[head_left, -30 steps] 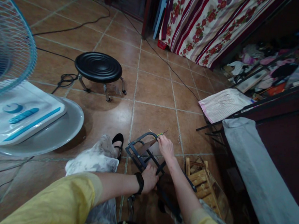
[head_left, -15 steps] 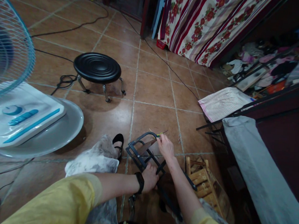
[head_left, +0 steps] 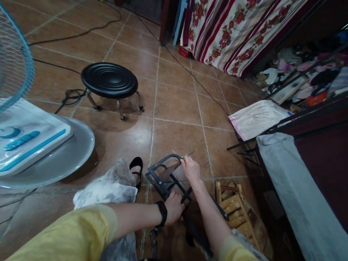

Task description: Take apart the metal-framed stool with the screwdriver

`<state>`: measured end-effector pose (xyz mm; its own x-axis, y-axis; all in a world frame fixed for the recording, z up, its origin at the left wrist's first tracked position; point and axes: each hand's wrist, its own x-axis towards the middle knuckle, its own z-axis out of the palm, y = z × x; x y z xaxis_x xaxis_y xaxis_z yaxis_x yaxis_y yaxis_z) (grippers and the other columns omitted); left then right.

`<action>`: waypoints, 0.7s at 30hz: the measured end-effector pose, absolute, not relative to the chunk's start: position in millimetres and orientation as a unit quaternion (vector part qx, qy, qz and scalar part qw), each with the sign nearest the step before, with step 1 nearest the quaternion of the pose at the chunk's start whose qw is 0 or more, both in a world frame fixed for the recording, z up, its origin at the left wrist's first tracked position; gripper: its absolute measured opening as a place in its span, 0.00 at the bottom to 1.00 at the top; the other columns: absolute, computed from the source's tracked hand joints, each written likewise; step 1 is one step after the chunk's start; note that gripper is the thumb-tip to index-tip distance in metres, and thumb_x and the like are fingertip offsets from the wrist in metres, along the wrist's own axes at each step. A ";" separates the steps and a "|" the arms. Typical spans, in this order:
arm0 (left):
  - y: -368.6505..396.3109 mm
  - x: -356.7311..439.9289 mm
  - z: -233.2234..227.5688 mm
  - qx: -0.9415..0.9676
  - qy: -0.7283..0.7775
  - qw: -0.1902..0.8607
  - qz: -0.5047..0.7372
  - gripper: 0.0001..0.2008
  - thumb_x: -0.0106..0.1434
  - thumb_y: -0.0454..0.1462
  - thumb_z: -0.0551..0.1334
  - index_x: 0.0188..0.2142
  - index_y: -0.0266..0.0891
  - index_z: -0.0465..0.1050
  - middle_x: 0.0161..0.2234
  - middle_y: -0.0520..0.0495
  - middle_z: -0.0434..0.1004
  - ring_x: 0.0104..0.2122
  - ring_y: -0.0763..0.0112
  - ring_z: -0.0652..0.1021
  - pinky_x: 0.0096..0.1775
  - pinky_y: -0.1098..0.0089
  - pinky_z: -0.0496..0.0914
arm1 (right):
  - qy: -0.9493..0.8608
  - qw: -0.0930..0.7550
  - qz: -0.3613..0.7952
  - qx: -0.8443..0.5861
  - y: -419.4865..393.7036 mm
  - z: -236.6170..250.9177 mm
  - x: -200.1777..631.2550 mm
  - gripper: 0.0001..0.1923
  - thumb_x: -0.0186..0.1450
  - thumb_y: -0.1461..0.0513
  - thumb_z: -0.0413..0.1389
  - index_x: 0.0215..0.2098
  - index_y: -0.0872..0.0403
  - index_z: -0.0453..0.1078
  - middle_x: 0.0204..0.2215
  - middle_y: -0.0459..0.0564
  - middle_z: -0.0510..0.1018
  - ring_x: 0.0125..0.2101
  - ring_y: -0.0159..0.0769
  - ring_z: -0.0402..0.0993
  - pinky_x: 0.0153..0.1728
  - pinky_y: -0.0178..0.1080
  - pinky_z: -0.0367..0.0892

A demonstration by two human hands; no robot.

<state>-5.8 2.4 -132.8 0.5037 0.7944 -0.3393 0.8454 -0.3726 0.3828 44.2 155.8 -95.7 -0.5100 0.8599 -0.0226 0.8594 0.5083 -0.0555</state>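
A dark metal frame [head_left: 160, 181] with a rounded top bar and cross bars tilts in front of my knees. My left hand [head_left: 175, 207], with a black band on the wrist, is closed around its lower bars. At the frame's upper right corner, my right hand [head_left: 190, 169] is closed in a pinch. A small yellow-green piece [head_left: 185, 156] shows at its fingertips, with thin wire-like ends sticking out beside it. What that piece is, I cannot make out. The undersides of both hands are hidden.
A black round stool [head_left: 109, 80] on casters stands ahead left. A white and blue fan [head_left: 27, 136] on a grey round base is at the left. A small wooden stool [head_left: 235, 210] sits by my right arm. Dark cords [head_left: 88, 31] cross the tiles. A cloth-covered bench [head_left: 301, 187] runs along the right.
The view has shifted slightly, so the fan and black stool appear a little further left. Both hands keep nearly the same hold on the frame.
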 end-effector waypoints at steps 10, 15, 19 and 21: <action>5.3 -3.4 -138.0 0.828 0.497 0.251 -0.069 0.25 0.57 0.53 0.58 0.45 0.37 0.74 0.48 0.31 0.70 0.50 0.46 0.66 0.52 0.45 0.49 | -0.877 0.024 0.037 -0.478 147.8 -93.2 50.9 0.12 0.70 0.57 0.41 0.43 0.50 0.65 0.38 0.49 0.73 0.37 0.34 0.70 0.35 0.34 0.56; 3.0 -3.1 -138.5 0.828 0.502 0.245 -0.058 0.25 0.57 0.52 0.59 0.45 0.37 0.74 0.46 0.31 0.71 0.49 0.47 0.66 0.52 0.45 0.49 | -0.879 0.012 0.035 -0.475 150.7 -93.7 50.4 0.11 0.70 0.58 0.42 0.39 0.50 0.65 0.37 0.49 0.74 0.36 0.34 0.70 0.34 0.34 0.55; 2.2 -5.3 -131.4 0.826 0.503 0.247 -0.059 0.23 0.58 0.51 0.59 0.45 0.37 0.73 0.47 0.31 0.70 0.49 0.47 0.66 0.52 0.45 0.49 | -0.875 0.015 0.037 -0.483 153.5 -95.2 47.6 0.12 0.70 0.56 0.43 0.38 0.51 0.65 0.37 0.49 0.74 0.36 0.34 0.70 0.33 0.34 0.55; 3.0 -6.6 -127.0 0.827 0.497 0.255 -0.062 0.24 0.57 0.51 0.59 0.45 0.37 0.74 0.48 0.31 0.70 0.50 0.47 0.66 0.52 0.46 0.49 | -0.873 0.017 0.038 -0.485 154.2 -95.4 46.4 0.12 0.70 0.56 0.43 0.38 0.51 0.65 0.36 0.49 0.74 0.36 0.34 0.70 0.33 0.33 0.55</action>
<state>-6.6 3.0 -127.0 0.4978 0.7906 -0.3565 0.8542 -0.3757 0.3594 46.4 154.2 -95.4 -0.5288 0.8487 -0.0078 0.8462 0.5265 -0.0829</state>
